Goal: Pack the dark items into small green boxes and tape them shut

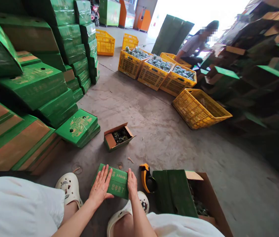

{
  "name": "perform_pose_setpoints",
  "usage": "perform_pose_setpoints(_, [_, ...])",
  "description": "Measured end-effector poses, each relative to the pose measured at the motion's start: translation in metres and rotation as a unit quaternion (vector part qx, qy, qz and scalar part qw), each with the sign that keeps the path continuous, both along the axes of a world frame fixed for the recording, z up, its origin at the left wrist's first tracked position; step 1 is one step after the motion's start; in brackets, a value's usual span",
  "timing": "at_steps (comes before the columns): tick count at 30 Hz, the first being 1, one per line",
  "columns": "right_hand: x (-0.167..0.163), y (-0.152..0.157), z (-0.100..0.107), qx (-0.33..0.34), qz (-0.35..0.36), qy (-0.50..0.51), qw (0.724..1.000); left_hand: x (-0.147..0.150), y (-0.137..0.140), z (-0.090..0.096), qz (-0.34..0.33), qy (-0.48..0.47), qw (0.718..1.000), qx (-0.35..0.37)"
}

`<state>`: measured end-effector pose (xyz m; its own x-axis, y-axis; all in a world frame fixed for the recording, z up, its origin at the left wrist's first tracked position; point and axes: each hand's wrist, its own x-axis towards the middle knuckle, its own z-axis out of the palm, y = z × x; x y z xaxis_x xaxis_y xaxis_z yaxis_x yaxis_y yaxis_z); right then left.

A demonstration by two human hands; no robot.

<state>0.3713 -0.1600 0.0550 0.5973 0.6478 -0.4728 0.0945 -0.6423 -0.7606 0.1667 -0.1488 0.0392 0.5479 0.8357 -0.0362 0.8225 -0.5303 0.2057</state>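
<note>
A small green carton [116, 183] with pale printed lettering lies on the floor between my feet, its flaps closed. My left hand [100, 184] rests flat on its left part, fingers stretched out over the top. At the right end, my right hand [132, 184] grips the carton's edge, with the fingers close together. Beside it on the right lies a yellow-and-black tape dispenser [147, 178]. Ahead stands another small carton [110, 141], open, with dark wrapped pieces inside. To the right is a larger open green carton [175, 192] holding similar dark contents.
Tall stacks of green cartons [38, 82] line the left side. Several yellow crates [153, 76] stand ahead, some full of small wrapped items; a tilted yellow crate [193, 112] sits nearer. A person [193, 46] crouches behind them. More boxes [250, 72] pile up on the right.
</note>
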Motion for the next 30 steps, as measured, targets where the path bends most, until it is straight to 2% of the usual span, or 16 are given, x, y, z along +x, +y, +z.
perform_pose_setpoints(3, [-0.004,0.001,0.004,-0.030,0.036,-0.085,0.995,0.004,0.002,0.001,-0.001,0.019,0.999,-0.030])
perform_pose_setpoints(5, [-0.015,0.002,0.008,-0.026,0.062,-0.203,0.977,0.005,0.004,0.002,0.000,0.023,0.999,-0.035])
perform_pose_setpoints(8, [-0.040,0.002,0.016,0.018,0.188,-0.373,0.908,0.006,0.005,0.001,0.000,0.018,0.999,-0.030])
perform_pose_setpoints(10, [-0.056,0.002,0.020,0.031,0.289,-0.410,0.865,0.005,0.005,0.000,-0.001,0.016,1.000,-0.023])
perform_pose_setpoints(12, [-0.066,0.002,0.021,0.027,0.334,-0.416,0.845,0.004,0.004,0.000,-0.001,0.016,1.000,-0.018])
perform_pose_setpoints(17, [-0.067,0.003,0.018,-0.002,0.334,-0.419,0.844,0.010,0.008,0.004,0.001,0.022,0.999,-0.044])
perform_pose_setpoints(24, [-0.067,0.004,0.023,-0.004,0.325,-0.409,0.853,0.012,0.027,0.022,-0.049,0.005,0.992,-0.116])
perform_pose_setpoints(30, [-0.064,0.004,0.016,0.036,0.318,-0.401,0.858,0.011,0.028,0.010,-0.063,0.020,0.988,-0.137])
